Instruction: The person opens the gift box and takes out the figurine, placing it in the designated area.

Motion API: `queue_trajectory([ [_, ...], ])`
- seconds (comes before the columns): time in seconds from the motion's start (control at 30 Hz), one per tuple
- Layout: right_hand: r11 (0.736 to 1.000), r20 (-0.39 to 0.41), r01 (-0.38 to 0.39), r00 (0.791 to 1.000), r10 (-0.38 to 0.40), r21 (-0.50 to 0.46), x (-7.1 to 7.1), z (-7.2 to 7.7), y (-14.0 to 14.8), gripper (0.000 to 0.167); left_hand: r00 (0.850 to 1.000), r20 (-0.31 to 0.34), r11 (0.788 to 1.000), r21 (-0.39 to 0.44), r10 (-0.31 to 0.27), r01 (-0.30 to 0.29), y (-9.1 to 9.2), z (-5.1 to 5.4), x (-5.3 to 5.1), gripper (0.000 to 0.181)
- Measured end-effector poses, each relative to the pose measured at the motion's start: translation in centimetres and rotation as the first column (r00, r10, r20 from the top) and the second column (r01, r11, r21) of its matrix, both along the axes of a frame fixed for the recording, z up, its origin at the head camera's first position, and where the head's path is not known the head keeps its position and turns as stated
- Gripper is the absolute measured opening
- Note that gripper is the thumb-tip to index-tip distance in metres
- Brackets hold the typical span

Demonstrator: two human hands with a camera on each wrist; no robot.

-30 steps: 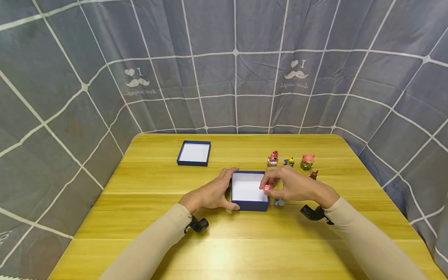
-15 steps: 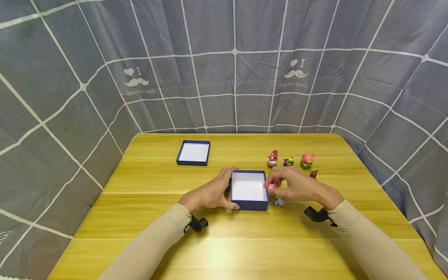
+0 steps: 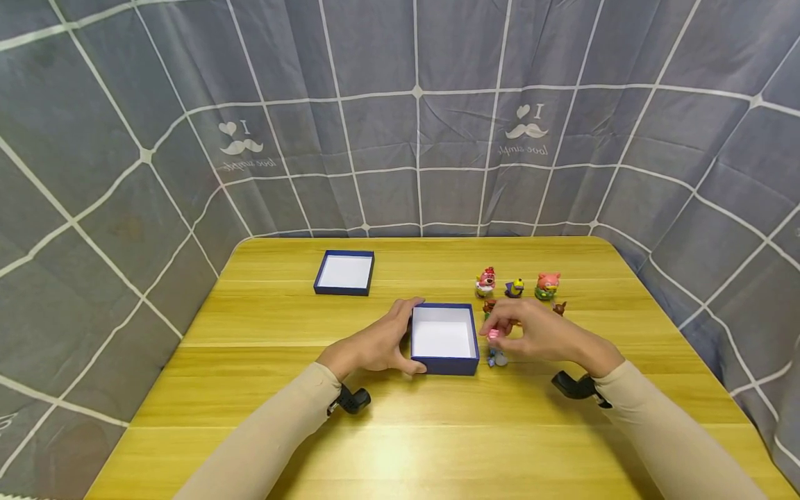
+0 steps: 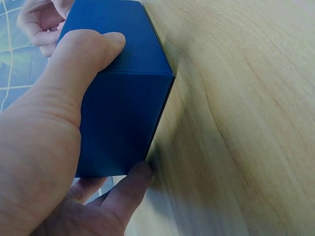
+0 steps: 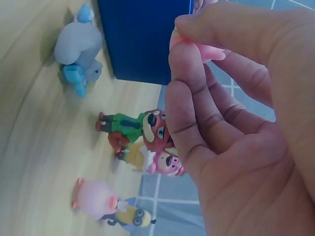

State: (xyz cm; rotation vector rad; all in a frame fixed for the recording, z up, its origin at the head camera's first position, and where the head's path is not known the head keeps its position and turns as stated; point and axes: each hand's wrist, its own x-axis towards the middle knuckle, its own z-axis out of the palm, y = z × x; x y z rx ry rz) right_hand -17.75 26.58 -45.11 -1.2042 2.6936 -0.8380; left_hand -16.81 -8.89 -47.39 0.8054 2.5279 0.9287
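My left hand [image 3: 375, 344] grips the open blue box [image 3: 445, 367], its thumb on the front wall and its fingers round the far left side. The box's white inside holds nothing visible. Just right of the box, my right hand [image 3: 546, 333] pinches a small pink figurine [image 3: 494, 335] between thumb and fingertips. In the right wrist view the fingers hide most of this figurine [image 5: 211, 52]. A grey and blue figurine [image 3: 498, 358] lies on the table below the right hand. Behind that hand stands a fox figurine in green [image 3: 489, 306], partly hidden in the head view.
A shallow blue lid [image 3: 344, 271] lies white side up at the back left of the wooden table [image 3: 269, 319]. At the back right stand a pink bear figurine [image 3: 485, 283], a yellow minion figurine [image 3: 514, 288], a pink-headed figurine [image 3: 547, 286] and a brown figurine [image 3: 559, 308].
My right hand has moved right with the pink figurine, from over the box's right edge to beside the box. The fox figurine has come into view. My left hand keeps its hold.
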Motion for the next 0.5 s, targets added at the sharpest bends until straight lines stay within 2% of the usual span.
queue_trajectory([
  [0.27, 1.000, -0.007, 0.019, 1.000, -0.019, 0.004, 0.2, -0.6, 1.0, 0.018, 1.000, -0.016, 1.000, -0.002, -0.004, 0.004, 0.0, -0.3, -0.3, 0.134],
  [0.5, 0.999, 0.015, 0.020, 1.000, -0.020, -0.025, 0.4, -1.4, 1.9, 0.021, 1.000, 0.004, 1.000, 0.002, 0.001, -0.001, -0.1, -0.1, -0.1, 0.133],
])
